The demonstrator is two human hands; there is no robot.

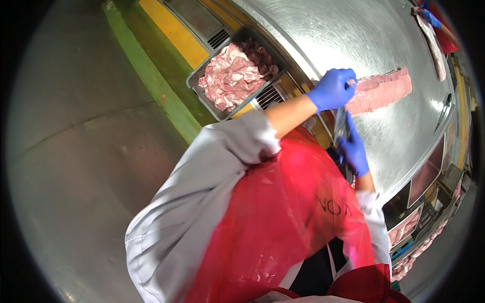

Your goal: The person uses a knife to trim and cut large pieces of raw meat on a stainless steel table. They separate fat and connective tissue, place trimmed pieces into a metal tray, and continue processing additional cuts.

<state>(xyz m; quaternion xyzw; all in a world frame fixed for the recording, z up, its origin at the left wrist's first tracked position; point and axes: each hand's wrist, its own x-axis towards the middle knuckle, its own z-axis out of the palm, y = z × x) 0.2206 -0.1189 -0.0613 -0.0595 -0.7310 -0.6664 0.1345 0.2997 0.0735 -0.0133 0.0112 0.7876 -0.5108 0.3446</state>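
A long slab of pink raw meat point(381, 91) lies on the shiny metal table point(364, 30). My left hand point(331, 90), in a blue glove, is closed at the slab's near left end. A small pinkish bit shows at its fingers, but I cannot make out what it grips. My right hand point(354, 150), also blue-gloved, is closed round what looks like a knife point(340, 123). Its greyish blade points up toward my left hand and is blurred. The handle is mostly hidden by my fingers.
A grey plastic crate point(204, 103) of meat trimmings point(232, 78) stands left of the table. At the far right, another person's gloved hand point(431, 18) is beside a long pale meat strip point(431, 48). A thin dark tool point(446, 105) lies near the table's right edge.
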